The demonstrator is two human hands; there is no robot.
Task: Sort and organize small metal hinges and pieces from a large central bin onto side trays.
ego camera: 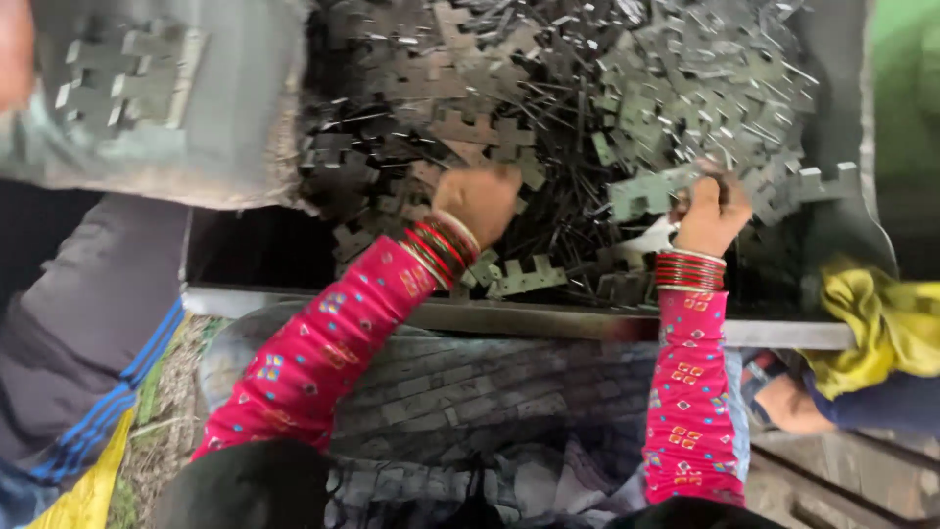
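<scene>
A big heap of dark flat metal stampings (548,118), notched like combs, fills the bin ahead of me. My left hand (477,201) is knuckles-up, fingers dug into the heap near its front. My right hand (710,211) pinches a pale grey notched stamping (646,191) and lifts it off the pile. Both arms wear pink patterned sleeves with red bangles at the wrists.
A metal rim (509,315) edges the bin's near side. A grey tray (147,93) with several stacked stampings sits at the upper left. Another person's dark blue-striped sleeve (83,343) is at left; a yellow cloth (876,323) and a foot (788,402) are at right.
</scene>
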